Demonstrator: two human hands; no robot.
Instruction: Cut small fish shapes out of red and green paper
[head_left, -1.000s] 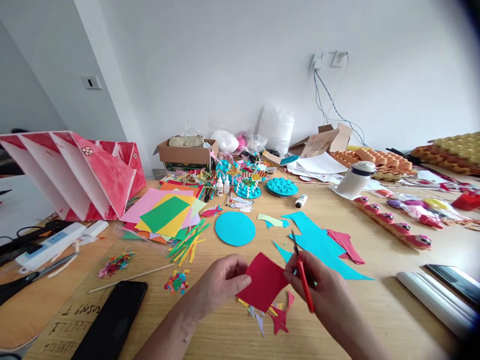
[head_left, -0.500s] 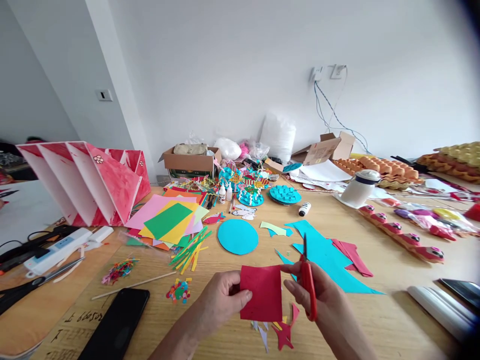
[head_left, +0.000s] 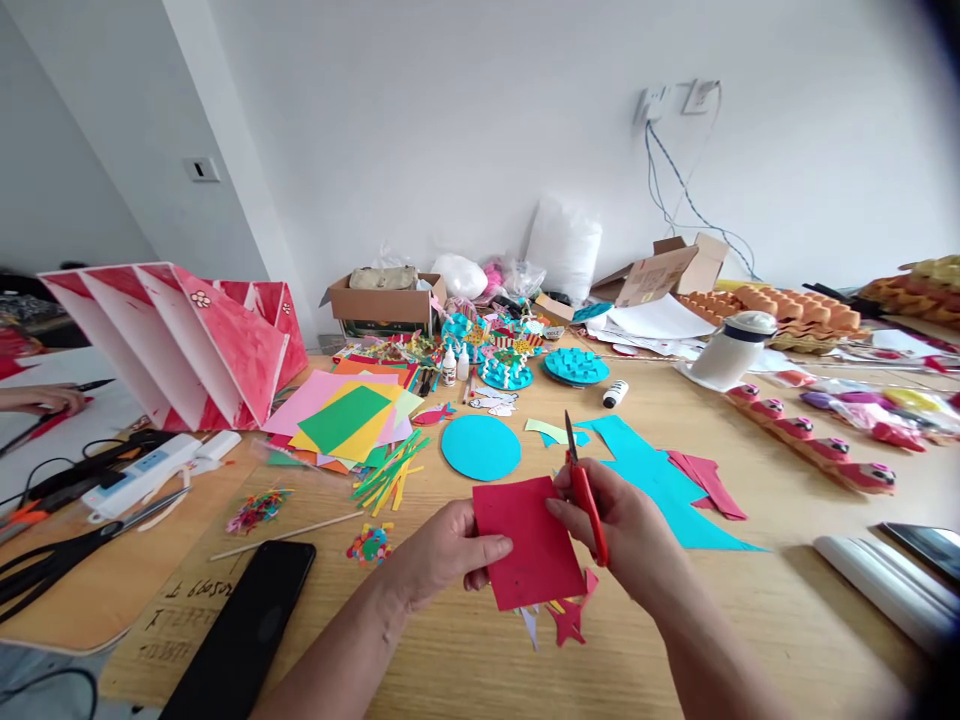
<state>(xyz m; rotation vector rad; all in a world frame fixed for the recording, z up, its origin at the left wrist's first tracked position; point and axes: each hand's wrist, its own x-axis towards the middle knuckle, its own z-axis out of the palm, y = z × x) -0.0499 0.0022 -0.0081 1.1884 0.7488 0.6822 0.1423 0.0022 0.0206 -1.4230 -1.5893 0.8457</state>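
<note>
A square of red paper [head_left: 529, 550] is held up above the table, tilted a little. My left hand [head_left: 457, 550] grips its left edge, thumb on the front and fingers behind. The red-handled scissors [head_left: 589, 505] rest in my right hand [head_left: 622, 515], blades pointing up and away from the paper. My right thumb and fingertip also touch the paper's upper right edge. Below the paper lie red scraps [head_left: 571, 620] and small pale slivers. Beyond my hands are a blue paper circle [head_left: 481, 448] and a large blue paper offcut [head_left: 664, 490].
Coloured paper sheets [head_left: 345, 420], paper strips [head_left: 390, 470] and a black phone [head_left: 247, 620] lie to the left. A red-and-white rack [head_left: 232, 350] stands behind them. Another person's hand [head_left: 45, 398] shows at far left. On the right is a painted egg-carton strip [head_left: 810, 435].
The red paper has turned slightly and risen in view with both hands. The scissors have tilted leftward. Another person's hand has come into view at far left.
</note>
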